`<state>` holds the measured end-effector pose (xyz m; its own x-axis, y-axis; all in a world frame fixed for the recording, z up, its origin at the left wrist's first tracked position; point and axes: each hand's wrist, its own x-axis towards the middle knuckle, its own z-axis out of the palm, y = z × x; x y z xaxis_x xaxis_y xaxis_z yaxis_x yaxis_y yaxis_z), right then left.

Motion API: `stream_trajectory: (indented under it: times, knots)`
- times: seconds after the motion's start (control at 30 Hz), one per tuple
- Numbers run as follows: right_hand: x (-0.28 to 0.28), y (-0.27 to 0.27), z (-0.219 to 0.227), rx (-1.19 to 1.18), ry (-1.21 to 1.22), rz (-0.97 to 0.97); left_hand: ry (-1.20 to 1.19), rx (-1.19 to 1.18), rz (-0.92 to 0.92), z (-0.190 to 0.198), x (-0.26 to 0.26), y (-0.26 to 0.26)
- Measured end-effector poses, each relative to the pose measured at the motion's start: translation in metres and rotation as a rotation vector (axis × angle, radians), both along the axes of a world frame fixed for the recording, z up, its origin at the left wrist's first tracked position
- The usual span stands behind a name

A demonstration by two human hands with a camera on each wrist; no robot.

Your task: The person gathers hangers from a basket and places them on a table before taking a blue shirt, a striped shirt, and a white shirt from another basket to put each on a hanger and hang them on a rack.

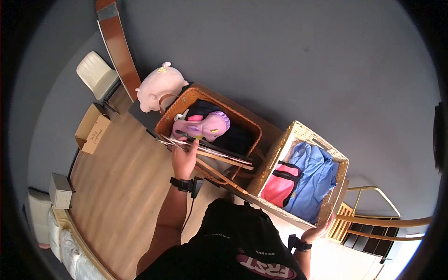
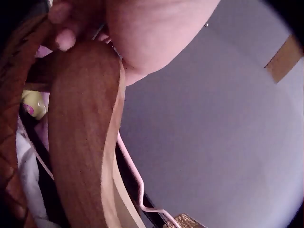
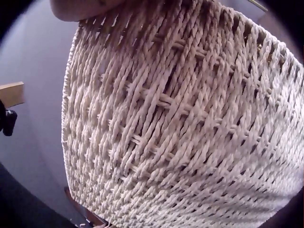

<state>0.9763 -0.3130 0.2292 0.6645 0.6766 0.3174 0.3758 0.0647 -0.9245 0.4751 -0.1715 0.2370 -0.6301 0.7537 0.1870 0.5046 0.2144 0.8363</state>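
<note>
My left hand (image 1: 184, 157) grips a bundle of hangers (image 1: 224, 157) over the near side of the brown basket (image 1: 254, 128). In the left wrist view a wide wooden hanger (image 2: 85, 128) and a thin pink one (image 2: 135, 175) hang below the hand (image 2: 147, 33). The brown basket holds a purple plush toy (image 1: 210, 127) and dark cloth. My right hand (image 1: 319, 229) is at the near right corner of the pale woven basket (image 1: 337, 173), its fingers at the basket's outer side; blue cloth (image 1: 310, 170) and a pink pouch (image 1: 281, 185) lie inside. The right wrist view shows mostly the woven wall (image 3: 180, 128).
A pink plush pig (image 1: 163, 87) sits left of the brown basket. Farther left stand a white chair (image 1: 96, 74), a cardboard box (image 1: 93, 130) and a small white cabinet (image 1: 60, 191). A gold-framed rack (image 1: 343, 219) is at the right.
</note>
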Motion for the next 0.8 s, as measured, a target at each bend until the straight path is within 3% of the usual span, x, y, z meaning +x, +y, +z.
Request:
stream_trajectory:
  times: [0.13,0.23,0.3,0.47,0.6,0.7,0.8]
  knots:
    - [0.004,-0.003,-0.003,-0.057,-0.006,-0.008,0.035,0.058,-0.083,0.013,-0.008,0.013]
    - [0.005,-0.004,-0.003,-0.073,-0.022,-0.004,-0.475,-0.329,-0.084,0.037,-0.003,0.006]
    - [0.006,-0.005,-0.004,-0.059,-0.017,0.001,-0.46,-0.322,-0.137,0.02,-0.01,0.006]
    - [0.004,-0.002,-0.002,0.002,0.032,0.094,-0.311,-0.335,-0.138,0.032,0.002,0.009]
    - [0.019,-0.004,-0.003,-0.033,-0.01,0.203,-0.014,-0.175,-0.178,-0.006,-0.012,0.024]
    - [0.025,-0.006,0.018,-0.138,-0.085,0.316,-0.4,-0.322,-0.051,0.035,0.015,0.029]
    - [0.027,-0.007,0.032,-0.152,-0.072,0.386,-0.636,-0.341,-0.033,-0.002,-0.011,0.033]
